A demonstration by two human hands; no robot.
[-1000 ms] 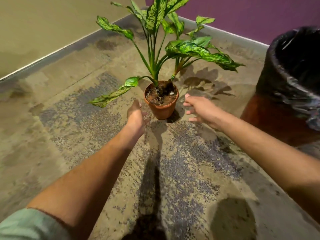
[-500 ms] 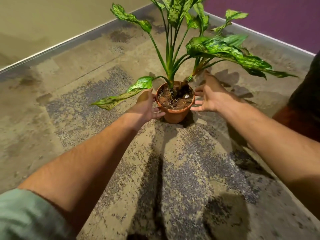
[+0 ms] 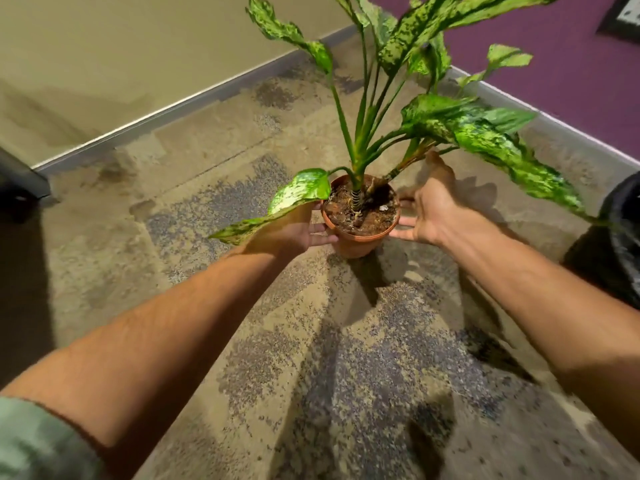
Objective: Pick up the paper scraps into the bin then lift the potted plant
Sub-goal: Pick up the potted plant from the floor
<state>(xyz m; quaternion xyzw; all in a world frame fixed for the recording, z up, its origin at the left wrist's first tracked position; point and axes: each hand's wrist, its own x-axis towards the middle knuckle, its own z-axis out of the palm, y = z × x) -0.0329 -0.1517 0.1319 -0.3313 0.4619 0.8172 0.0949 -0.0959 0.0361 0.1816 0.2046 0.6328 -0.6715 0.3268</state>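
no readable text, label or number anywhere

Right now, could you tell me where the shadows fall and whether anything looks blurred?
Head view: the pot throws a dark shadow toward the camera across the carpet; the long leaf nearest the bin looks motion-smeared; lighting is warm, without glare.

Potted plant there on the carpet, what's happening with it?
A person has both hands against the terracotta pot: the left hand on its left side, partly under a drooping leaf, the right hand on its right side, fingers spread. Whether the pot is off the carpet yet is unclear. The black-lined bin shows at the right edge.
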